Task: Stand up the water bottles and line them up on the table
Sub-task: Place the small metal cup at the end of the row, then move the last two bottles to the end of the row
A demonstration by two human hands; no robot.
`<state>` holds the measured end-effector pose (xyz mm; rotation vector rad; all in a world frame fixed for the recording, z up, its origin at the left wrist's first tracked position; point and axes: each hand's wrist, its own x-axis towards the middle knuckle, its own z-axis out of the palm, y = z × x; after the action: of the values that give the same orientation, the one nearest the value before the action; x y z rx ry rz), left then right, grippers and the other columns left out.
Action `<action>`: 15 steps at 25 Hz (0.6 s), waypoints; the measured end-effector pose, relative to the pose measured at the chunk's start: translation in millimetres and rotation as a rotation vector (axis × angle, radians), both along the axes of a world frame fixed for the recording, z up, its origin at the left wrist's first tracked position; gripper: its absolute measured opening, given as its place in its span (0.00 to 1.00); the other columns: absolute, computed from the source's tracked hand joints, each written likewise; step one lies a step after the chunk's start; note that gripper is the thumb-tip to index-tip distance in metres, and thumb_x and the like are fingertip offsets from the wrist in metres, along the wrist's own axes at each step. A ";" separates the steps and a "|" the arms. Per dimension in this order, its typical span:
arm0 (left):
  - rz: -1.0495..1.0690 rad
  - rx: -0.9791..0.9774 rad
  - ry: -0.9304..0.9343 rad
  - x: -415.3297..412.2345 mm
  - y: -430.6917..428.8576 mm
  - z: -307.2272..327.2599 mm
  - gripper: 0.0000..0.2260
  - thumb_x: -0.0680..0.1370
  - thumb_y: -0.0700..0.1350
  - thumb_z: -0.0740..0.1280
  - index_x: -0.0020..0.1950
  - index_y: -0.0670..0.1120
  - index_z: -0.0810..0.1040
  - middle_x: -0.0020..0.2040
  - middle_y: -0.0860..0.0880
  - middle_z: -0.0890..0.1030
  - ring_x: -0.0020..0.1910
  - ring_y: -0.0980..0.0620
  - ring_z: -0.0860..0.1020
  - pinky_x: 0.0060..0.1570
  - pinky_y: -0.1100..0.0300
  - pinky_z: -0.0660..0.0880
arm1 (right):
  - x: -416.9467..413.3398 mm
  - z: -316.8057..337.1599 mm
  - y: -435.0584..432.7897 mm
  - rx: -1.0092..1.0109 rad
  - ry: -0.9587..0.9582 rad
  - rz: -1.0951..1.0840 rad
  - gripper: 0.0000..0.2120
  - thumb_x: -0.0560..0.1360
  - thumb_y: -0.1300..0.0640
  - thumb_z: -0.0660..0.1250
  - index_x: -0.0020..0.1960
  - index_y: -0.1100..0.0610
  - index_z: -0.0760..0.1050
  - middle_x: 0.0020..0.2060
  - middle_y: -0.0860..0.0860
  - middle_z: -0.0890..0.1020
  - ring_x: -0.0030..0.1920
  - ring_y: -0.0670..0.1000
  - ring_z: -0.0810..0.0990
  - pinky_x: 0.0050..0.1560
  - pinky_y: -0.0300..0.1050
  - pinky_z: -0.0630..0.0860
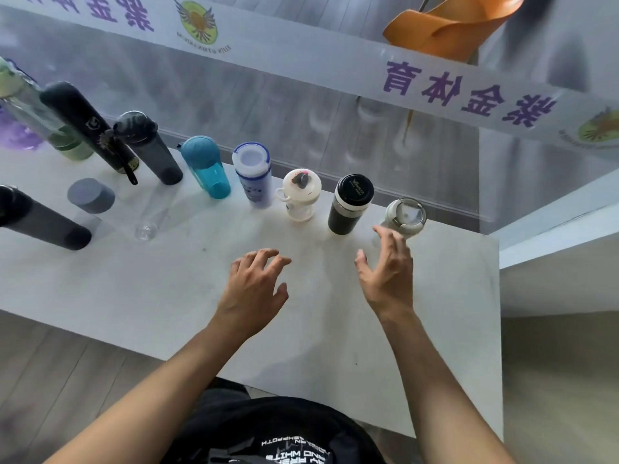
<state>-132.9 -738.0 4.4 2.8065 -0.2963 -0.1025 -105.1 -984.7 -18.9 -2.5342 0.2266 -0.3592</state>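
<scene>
Several water bottles stand upright in a row along the far edge of the white table (167, 296): a green one (63, 142), a tall black one (87, 128), a smoky grey one (150, 152), a teal one (207, 165), a white-and-blue one (253, 175), a small white one (299, 195), a black-and-white tumbler (350, 204) and a clear-lidded white one (405, 216) at the right end. Nearer me on the left stand a clear bottle with a grey cap (92, 199) and a dark grey bottle (43, 219). My left hand (254, 289) hovers over the table, holding nothing. My right hand (388, 269) is spread just in front of the rightmost bottle, apart from it.
A glass wall with a white banner bearing purple characters (469, 92) runs right behind the bottle row. The table's right edge (499, 296) lies close to the rightmost bottle. An orange object (452, 25) sits beyond the glass. A purple thing (16, 135) shows at far left.
</scene>
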 end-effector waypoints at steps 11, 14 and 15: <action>0.069 -0.036 -0.057 -9.6 189.6 16.2 0.19 0.75 0.48 0.69 0.65 0.52 0.75 0.65 0.50 0.75 0.62 0.44 0.73 0.60 0.49 0.68 | -5.3 10.1 226.4 -0.024 0.061 0.248 0.22 0.75 0.54 0.72 0.68 0.54 0.74 0.62 0.53 0.78 0.61 0.54 0.78 0.62 0.51 0.77; 0.111 -0.033 -0.069 -13.3 251.9 18.8 0.18 0.74 0.47 0.69 0.65 0.51 0.76 0.64 0.49 0.76 0.62 0.43 0.74 0.60 0.48 0.69 | -3.5 7.9 290.8 -0.017 0.086 0.278 0.22 0.75 0.54 0.71 0.68 0.53 0.74 0.61 0.53 0.78 0.60 0.54 0.79 0.63 0.51 0.77; 0.123 -0.033 -0.068 -14.3 269.6 19.6 0.18 0.74 0.47 0.69 0.64 0.51 0.76 0.64 0.49 0.76 0.61 0.43 0.74 0.59 0.48 0.69 | -2.4 8.3 309.0 -0.016 0.094 0.286 0.22 0.75 0.54 0.71 0.68 0.53 0.73 0.61 0.54 0.78 0.60 0.54 0.79 0.63 0.51 0.77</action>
<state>-147.1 -468.4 23.9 2.7911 -0.1393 0.0258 -107.5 -675.8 -10.6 -2.5553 -0.1043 -0.1300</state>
